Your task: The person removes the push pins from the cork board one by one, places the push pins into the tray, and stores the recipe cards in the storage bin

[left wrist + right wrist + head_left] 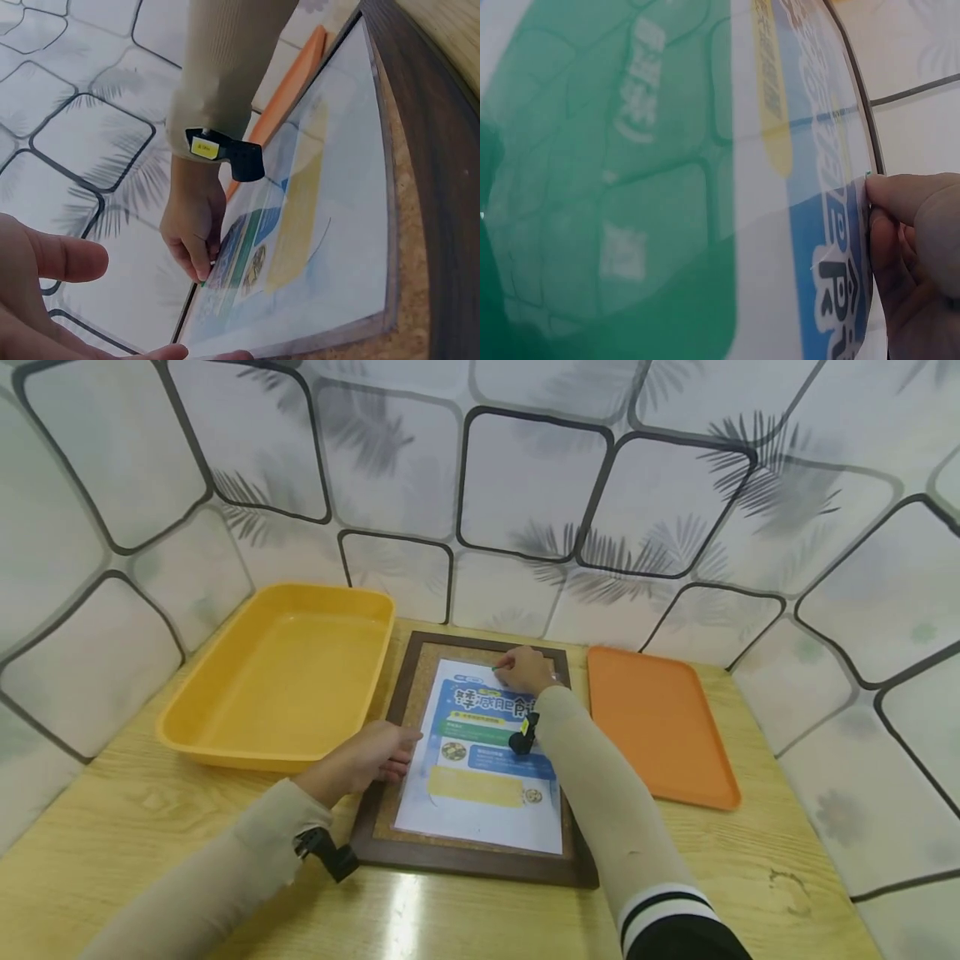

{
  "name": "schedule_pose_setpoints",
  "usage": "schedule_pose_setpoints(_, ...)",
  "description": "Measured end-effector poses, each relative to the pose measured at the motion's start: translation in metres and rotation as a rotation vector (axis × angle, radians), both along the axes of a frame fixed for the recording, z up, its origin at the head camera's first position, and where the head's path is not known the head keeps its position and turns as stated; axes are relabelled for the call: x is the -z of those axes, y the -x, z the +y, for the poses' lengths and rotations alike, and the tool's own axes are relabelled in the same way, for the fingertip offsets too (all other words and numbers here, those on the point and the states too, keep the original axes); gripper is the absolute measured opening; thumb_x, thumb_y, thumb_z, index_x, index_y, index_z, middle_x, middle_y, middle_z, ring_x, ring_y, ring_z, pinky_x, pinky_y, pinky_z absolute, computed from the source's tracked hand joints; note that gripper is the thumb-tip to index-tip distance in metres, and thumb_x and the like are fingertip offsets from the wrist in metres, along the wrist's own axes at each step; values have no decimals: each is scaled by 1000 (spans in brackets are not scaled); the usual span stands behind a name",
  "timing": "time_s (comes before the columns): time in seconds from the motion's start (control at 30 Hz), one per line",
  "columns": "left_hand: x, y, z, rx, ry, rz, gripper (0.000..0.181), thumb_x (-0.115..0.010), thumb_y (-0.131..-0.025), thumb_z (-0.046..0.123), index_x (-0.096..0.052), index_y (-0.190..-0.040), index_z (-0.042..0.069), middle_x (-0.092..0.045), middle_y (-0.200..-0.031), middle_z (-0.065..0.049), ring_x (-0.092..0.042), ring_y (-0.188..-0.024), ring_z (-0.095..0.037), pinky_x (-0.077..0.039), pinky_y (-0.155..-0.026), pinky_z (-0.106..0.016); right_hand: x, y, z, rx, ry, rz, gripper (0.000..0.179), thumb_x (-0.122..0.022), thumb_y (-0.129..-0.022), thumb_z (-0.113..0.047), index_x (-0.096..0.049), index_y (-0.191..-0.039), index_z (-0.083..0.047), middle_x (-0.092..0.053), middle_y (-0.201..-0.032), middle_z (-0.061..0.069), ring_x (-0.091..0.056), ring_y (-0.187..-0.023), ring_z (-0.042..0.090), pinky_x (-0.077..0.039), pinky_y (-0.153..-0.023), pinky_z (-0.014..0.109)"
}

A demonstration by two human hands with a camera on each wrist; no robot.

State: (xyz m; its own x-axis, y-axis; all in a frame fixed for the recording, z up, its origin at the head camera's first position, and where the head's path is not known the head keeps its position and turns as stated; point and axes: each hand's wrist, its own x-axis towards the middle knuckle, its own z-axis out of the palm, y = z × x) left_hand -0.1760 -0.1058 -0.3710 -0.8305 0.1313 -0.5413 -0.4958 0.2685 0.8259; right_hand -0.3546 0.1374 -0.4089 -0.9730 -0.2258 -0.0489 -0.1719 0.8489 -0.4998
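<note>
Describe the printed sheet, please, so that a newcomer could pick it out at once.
On the wooden table, between the yellow tray and the orange tray, lies a brown-framed cork board. The printed sheet lies on it; unlike the plain trays, it carries blue, green and yellow blocks with lettering.

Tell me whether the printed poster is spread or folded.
Spread: the printed poster lies open on the framed corkboard, printed face up, no fold visible.

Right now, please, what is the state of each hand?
Left hand: open, at the left edge of the glossy blue-and-white printed sheet.
Right hand: closed, pinching a tiny green object, mostly hidden.
</note>
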Motion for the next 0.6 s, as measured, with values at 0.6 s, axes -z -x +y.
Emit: schedule_pose_setpoints(0.6,-4,-1,8,-112,-140,-87,55,-51,-96,27,-37,-137,-7,-44,-109,-17,-45,-86,-24,-40,-73,-31,5,6,-3,81,36,-5,14,-64,-85,-20,-74,-81,-11,-66,-67,-1,-61,-66,17,-49,-74,33)
